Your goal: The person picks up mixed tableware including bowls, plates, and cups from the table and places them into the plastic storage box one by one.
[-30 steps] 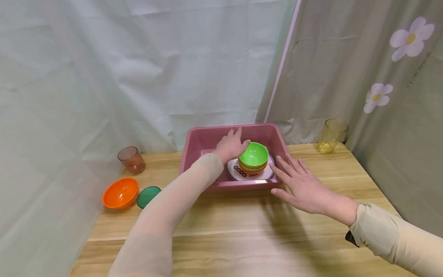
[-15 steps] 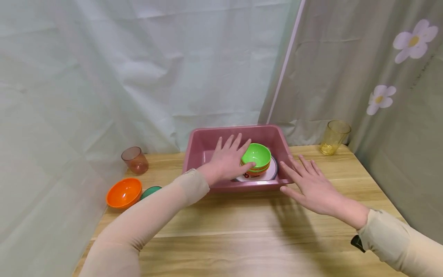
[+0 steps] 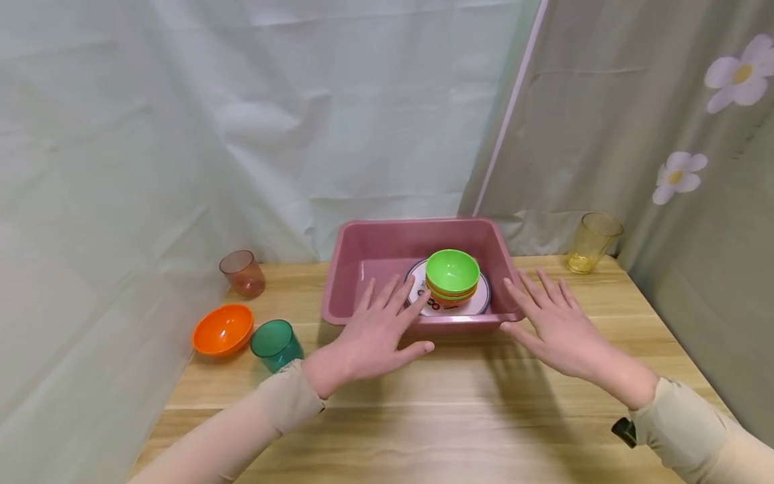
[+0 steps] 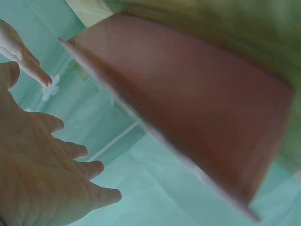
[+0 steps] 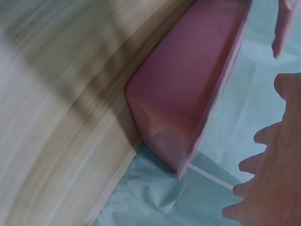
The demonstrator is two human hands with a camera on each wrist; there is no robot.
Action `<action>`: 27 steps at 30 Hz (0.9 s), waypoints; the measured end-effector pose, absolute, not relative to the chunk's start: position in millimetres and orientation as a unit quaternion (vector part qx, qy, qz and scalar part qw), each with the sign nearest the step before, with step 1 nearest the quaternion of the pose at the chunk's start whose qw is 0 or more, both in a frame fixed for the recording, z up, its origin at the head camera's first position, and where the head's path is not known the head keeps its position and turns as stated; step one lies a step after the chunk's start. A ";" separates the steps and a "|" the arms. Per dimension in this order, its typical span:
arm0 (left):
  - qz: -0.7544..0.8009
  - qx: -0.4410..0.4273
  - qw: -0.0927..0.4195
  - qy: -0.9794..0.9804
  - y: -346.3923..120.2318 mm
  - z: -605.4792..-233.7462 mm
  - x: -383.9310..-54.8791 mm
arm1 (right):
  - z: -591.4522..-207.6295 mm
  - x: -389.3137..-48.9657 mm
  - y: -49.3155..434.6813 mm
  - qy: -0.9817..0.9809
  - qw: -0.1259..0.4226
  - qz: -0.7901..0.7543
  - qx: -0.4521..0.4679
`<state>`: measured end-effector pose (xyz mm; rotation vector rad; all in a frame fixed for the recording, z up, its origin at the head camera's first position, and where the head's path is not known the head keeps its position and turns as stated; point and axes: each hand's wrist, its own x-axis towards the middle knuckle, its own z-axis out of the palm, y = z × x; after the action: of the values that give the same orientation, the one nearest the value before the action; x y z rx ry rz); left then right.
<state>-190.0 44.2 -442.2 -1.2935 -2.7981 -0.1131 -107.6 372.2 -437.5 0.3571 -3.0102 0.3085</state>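
Observation:
A pink plastic basin (image 3: 417, 232) stands at the back of the wooden table. Inside it, toward the right, a stack of green and orange bowls (image 3: 452, 272) rests on a white plate (image 3: 482, 299) with a dark rim. My left hand (image 3: 371, 339) hovers with spread fingers over the basin's front edge and holds nothing. Fingers also spread, my right hand (image 3: 559, 329) is held beside the basin's front right corner, likewise with nothing in it. Both wrist views show the palms apart from the basin wall (image 4: 188, 94).
On the left of the table are a reddish tumbler (image 3: 243, 274), an orange bowl (image 3: 224, 329) and a green tumbler (image 3: 276, 345). A yellow tumbler (image 3: 594, 243) stands at the back right. Pale curtains (image 3: 387, 114) close off the back and sides.
My left hand has drawn back from above the inside of the basin to its front edge, uncovering the plate and the green tumbler. My right hand has stayed near the right corner, fingers spread.

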 end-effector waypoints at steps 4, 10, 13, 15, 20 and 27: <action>-0.024 -0.420 0.025 -0.907 39.0 -449.5 -182.5 | -442.9 -105.0 373.0 -0.987 0.042 0.103 0.119; -0.032 -0.423 0.024 -0.905 35.3 -450.5 -175.9 | -449.4 -107.2 370.1 -0.986 0.037 0.110 0.116; -0.040 -0.419 0.028 -0.907 28.6 -448.6 -172.6 | -450.4 -108.5 366.6 -0.986 0.032 0.114 0.117; -0.049 -0.413 0.035 -0.909 20.8 -446.5 -171.1 | -450.2 -109.4 363.3 -0.986 0.028 0.116 0.119; -0.061 -0.392 0.064 -0.916 -5.9 -442.0 -174.0 | -448.6 -115.0 351.6 -0.984 0.031 0.109 0.138; -0.051 -0.339 0.069 -0.937 -42.4 -434.8 -182.2 | -442.1 -128.8 329.2 -0.979 0.046 0.092 0.178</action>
<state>-182.2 -42.4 -434.8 -1.0213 -2.8199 -0.1538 -128.8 329.2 -442.1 0.5425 -2.9877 0.2811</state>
